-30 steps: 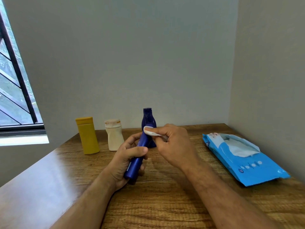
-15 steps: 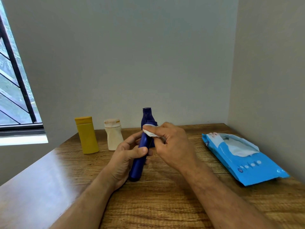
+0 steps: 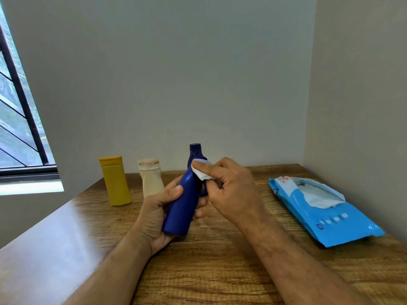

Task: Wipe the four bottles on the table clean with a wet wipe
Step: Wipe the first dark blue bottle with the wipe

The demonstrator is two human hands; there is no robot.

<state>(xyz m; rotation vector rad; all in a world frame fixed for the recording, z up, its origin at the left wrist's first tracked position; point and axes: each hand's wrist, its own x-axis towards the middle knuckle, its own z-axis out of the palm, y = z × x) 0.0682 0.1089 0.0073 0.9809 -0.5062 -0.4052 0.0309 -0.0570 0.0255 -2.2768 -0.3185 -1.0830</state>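
The left hand (image 3: 158, 213) is wrapping thumb and fingers around the lower body of a dark blue bottle (image 3: 184, 203), holding it tilted above the worktop (image 3: 220, 271) with its base toward the person and its top leaning away. The right hand (image 3: 231, 192) is pinching a folded wet wipe (image 3: 201, 171) between thumb and fingertips and pressing it on the bottle's upper end. To do this step well, the left hand should probably be turning the bottle a little at a time while the wipe is travelling down its length, so every side is getting covered, including the patch under the gripping fingers. A second dark blue bottle (image 3: 195, 154) is standing just behind, mostly hidden by the held one and the wipe, so its lower body is not showing. Farther left, a cream bottle (image 3: 150, 179) and a yellow bottle (image 3: 114, 181) are standing upright near the wall. The held bottle's cap is lying under the wipe and cannot be made out. At right, a blue wet wipe pack (image 3: 330, 219) is lying with its flap open.
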